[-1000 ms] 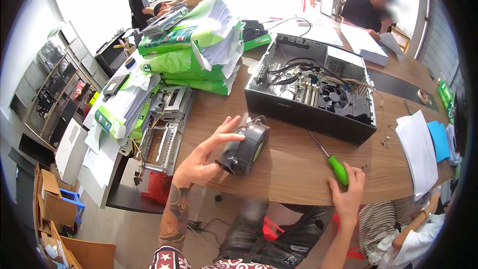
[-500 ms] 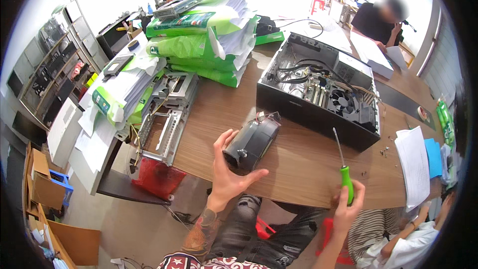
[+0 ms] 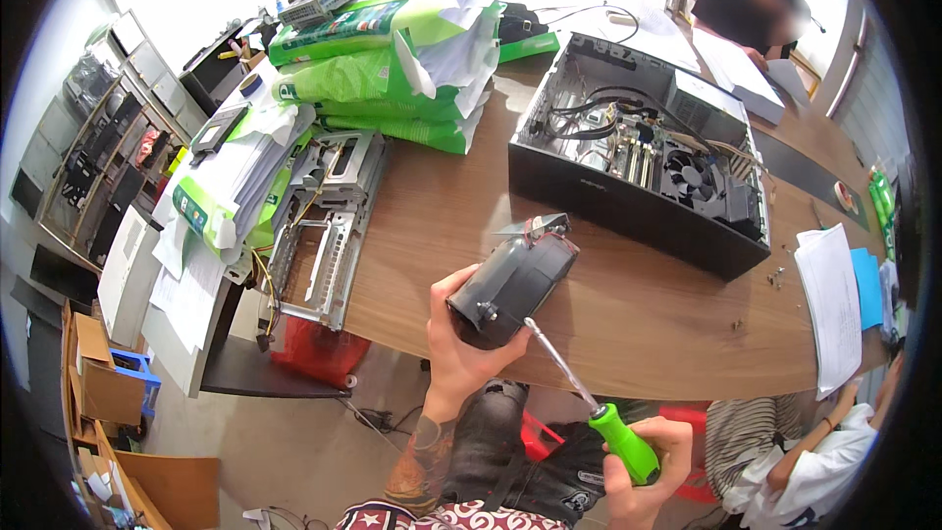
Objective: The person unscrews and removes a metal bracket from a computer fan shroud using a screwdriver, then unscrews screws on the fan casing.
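Green-handled steel screwdriver (image 3: 613, 432) poised beside a dark plastic housing (image 3: 515, 280)

The fingers of the left hand (image 3: 461, 348) were wrapped around the housing's near end, by the edge of the brown wood-grain counter (image 3: 442, 206); from my remote view I could not tell whether the counter bore any weight. The fingers of the right hand (image 3: 662, 491) were curled around the screwdriver's smooth, bulbous grip. Its shiny shaft slanted up and left, the tip just beside the housing's lower edge; I could not make out contact.

I judged the step in hand as bringing the tip to the small silver screw-like stud (image 3: 488, 311) on the housing; the next move called for a firm brace and square alignment.

The housing looked satiny and boxy, with rounded edges. Beyond it sat an open black sheet-metal computer case (image 3: 628, 198) holding a bladed black fan (image 3: 690, 175). Leftward I saw a silver metal frame (image 3: 348, 177) and stacked paper in crinkled green plastic wrap (image 3: 363, 79).
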Tool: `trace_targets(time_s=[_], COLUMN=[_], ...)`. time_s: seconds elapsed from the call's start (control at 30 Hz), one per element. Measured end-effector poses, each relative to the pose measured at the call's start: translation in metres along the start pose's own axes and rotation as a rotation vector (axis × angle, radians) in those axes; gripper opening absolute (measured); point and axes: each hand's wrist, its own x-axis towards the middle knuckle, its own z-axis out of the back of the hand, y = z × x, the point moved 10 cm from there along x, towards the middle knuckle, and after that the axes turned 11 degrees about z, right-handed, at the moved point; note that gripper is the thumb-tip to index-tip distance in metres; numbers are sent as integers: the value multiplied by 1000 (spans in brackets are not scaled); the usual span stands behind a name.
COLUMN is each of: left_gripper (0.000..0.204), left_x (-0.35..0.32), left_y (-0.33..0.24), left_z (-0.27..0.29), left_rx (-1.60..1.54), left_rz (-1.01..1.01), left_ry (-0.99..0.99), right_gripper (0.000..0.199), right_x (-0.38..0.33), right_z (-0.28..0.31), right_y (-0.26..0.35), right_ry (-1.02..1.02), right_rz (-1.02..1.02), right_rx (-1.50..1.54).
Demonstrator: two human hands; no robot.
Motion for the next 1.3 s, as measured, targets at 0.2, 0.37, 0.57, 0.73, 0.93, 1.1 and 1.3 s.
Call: trace_targets(time_s=[0.2,0.37,0.57,0.73,0.93,1.1,1.3], left_gripper=[85,87,88,88,87,88,88], left_x=[-1,-1,-1,1,2,2,2], left_y=[1,1,5,2,4,3,6], left_z=[-2,-3,-3,-2,-4,-3,-2], left_rx=[-19,6,-18,2,-60,-24,-44], left_rz=[23,15,16,-13,49,27,31], left_ry=[28,37,49,56,92,87,88], right_gripper=[38,36,36,37,38,40,39], right_x=[-14,-15,-17,-24,-17,-17,1], right_z=[-17,-21,-30,-24,-19,-22,-28], right_y=[-23,-30,-45,-53,-47,-48,-24], right_ry=[143,97,156,46,54,63,114], right_rz=[-105,-108,-108,-191,-89,-101,55], right_rx=[-46,-3,60,154,139,100,-66])
